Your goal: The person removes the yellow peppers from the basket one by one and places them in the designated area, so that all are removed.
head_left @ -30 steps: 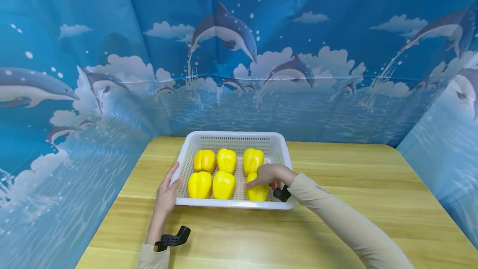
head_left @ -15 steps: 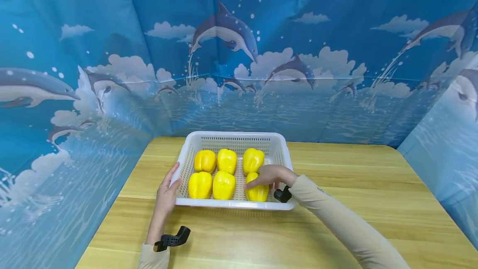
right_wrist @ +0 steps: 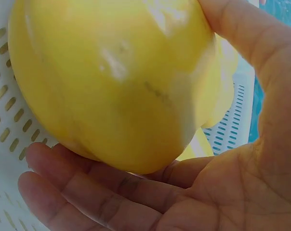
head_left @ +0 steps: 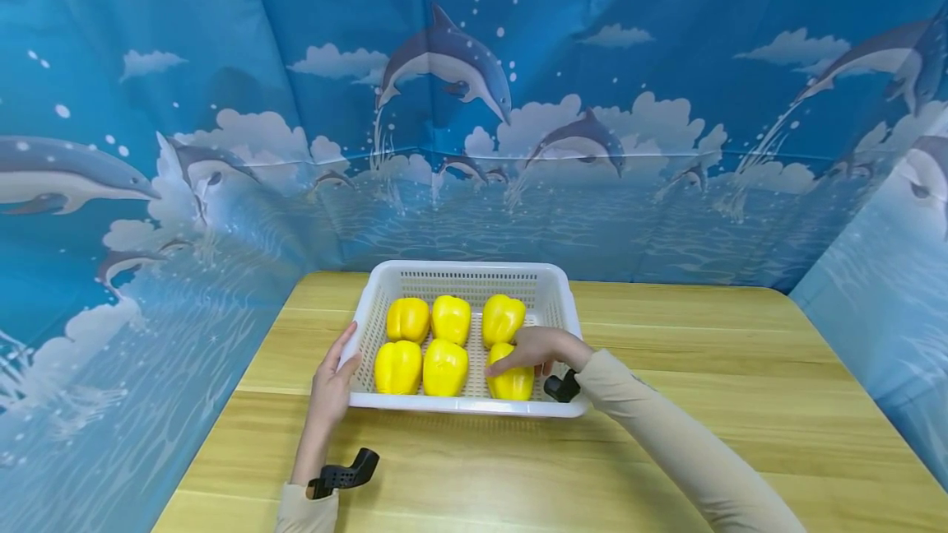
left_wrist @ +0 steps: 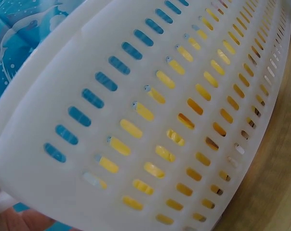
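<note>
Dolphin backdrop hung behind the white basket; worktop lay under it. L grip held basket's L rim. R grip, reaching in over basket's R side, was clasped on a yellow pepper at basket's front R, btwn thumb & fingers. Other peppers: 4 in basket's L half, 1 at back R.

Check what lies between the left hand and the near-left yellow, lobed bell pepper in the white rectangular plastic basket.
The slotted left wall of the basket stands between the left hand and the near-left pepper, as the head view shows.
</note>
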Tool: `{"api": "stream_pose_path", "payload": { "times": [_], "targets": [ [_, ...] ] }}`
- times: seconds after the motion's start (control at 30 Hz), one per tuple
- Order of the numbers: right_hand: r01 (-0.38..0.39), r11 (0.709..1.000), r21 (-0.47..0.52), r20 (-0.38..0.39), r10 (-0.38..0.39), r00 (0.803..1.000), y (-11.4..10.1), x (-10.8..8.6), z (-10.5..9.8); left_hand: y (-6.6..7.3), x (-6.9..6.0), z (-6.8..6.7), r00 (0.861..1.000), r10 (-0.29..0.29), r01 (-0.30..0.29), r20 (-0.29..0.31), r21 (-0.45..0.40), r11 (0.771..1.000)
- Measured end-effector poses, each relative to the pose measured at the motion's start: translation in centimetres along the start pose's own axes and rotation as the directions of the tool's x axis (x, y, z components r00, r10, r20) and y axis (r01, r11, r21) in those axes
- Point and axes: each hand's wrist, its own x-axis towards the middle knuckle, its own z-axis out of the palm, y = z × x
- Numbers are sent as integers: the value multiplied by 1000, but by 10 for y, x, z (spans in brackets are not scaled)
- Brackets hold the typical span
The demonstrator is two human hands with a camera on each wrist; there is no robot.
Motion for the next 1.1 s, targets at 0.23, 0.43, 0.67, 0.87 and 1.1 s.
{"api": "stream_pose_path", "payload": {
  "times": [0.23, 0.43, 0.67, 0.87, 1.1],
  "targets": [
    [23, 999, 44, -14, -22, 1000, 3, -1, -1, 1, -1, 0, 1000, -7, 7, 4, -3, 1000],
    [70, 992, 105, -45, -66, 997, 5, -4, -4, 1, 0, 1, 1000, -4, 4, 1, -4, 1000],
    [134, 968, 213, -109, -113, 988, 8, -10, -9, 1, 1, 0, 1000, -10, 10, -7, 8, 1000],
    [166, 953, 253, -219, -110, 970, 8, -13, -11, -1, 1, 0, 1000, -17, 17, -10, 9, 1000],
    [262, 928, 264, -381, -149, 913, 4, -20, -14, -1, 2, 0, 1000, -23, 23, -11, 5, 1000]
  ]
}}
